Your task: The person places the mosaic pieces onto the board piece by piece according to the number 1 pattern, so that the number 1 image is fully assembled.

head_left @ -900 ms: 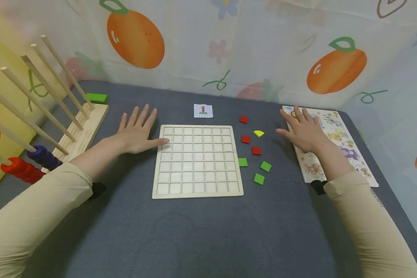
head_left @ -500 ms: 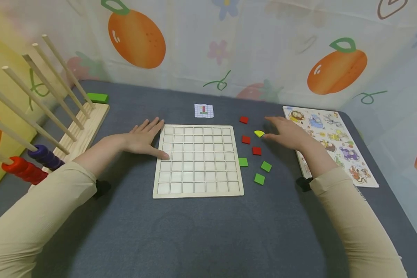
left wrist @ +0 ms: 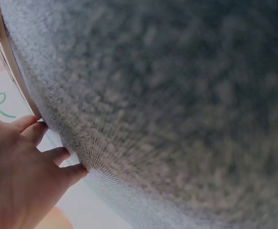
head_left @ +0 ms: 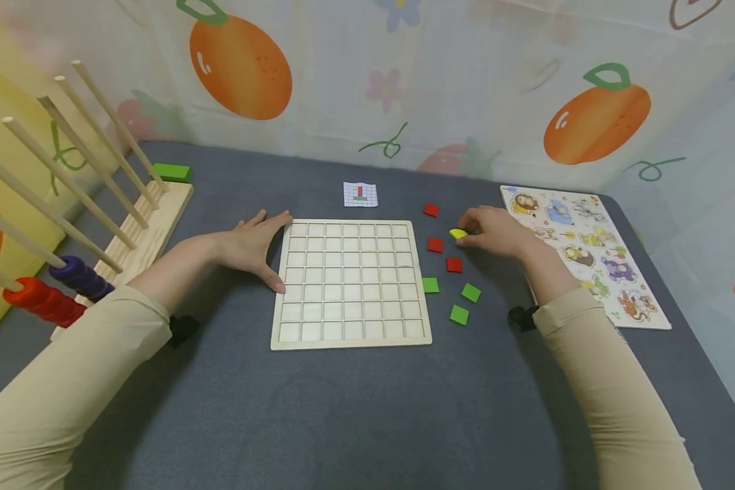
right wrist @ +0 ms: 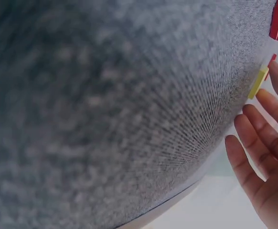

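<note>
A pale wooden grid board [head_left: 350, 345] lies flat at the middle of the table. My left hand [head_left: 248, 246] rests at its left edge, fingers by the far corner and thumb lower down; in the left wrist view, fingertips [left wrist: 29, 123] meet the board's edge [left wrist: 19, 86]. Right of the board, my right hand [head_left: 496, 231] pinches a yellow fan-shaped tile [head_left: 458, 233] between thumb and index finger. The right wrist view has that yellow tile [right wrist: 258, 83] between those two fingertips, its other fingers loosely bent. Red square tiles [head_left: 435, 245] and green square tiles [head_left: 470, 292] lie close by.
A small paper card [head_left: 360, 194] with a coloured grid drawing lies behind the board. At left stands a wooden peg rack [head_left: 171, 197] with red and blue rings, a green block [head_left: 173, 173] behind it. An animal picture board [head_left: 633, 299] lies at right, before a printed curtain.
My right hand has come left and down from over the picture board and taken hold of the yellow tile. My left hand has shifted from spread above the table to the board's left edge.
</note>
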Demonstrator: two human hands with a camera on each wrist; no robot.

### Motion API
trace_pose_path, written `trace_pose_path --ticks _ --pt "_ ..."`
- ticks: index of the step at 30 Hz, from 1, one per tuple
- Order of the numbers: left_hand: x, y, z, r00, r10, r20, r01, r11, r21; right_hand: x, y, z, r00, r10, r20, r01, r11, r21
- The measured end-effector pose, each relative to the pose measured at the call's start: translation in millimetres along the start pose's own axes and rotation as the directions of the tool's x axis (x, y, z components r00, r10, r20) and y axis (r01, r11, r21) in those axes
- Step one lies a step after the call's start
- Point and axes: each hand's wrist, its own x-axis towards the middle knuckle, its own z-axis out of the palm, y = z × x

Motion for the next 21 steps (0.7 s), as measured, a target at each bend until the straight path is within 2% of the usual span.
trace_pose_path --ticks 7,15,21 --pt "2.6 -1.2 1.2 1.000 -0.009 -0.015 0.009 1.000 0.007 1.9 2.2 -0.6 1.000 0.002 -0.013 -0.002 1.000 0.002" --pt "-4.2 -2.5 -0.3 0.999 0.005 0.040 -0.004 1.000 -0.024 3.8 -0.5 2.3 1.000 -0.002 -0.021 0.001 1.000 -0.029" --pt "-7.2 -0.1 1.1 0.999 -0.009 0.052 0.010 1.000 -0.014 4.2 -3.5 3.1 1.000 0.007 -0.022 -0.008 0.999 -0.052"
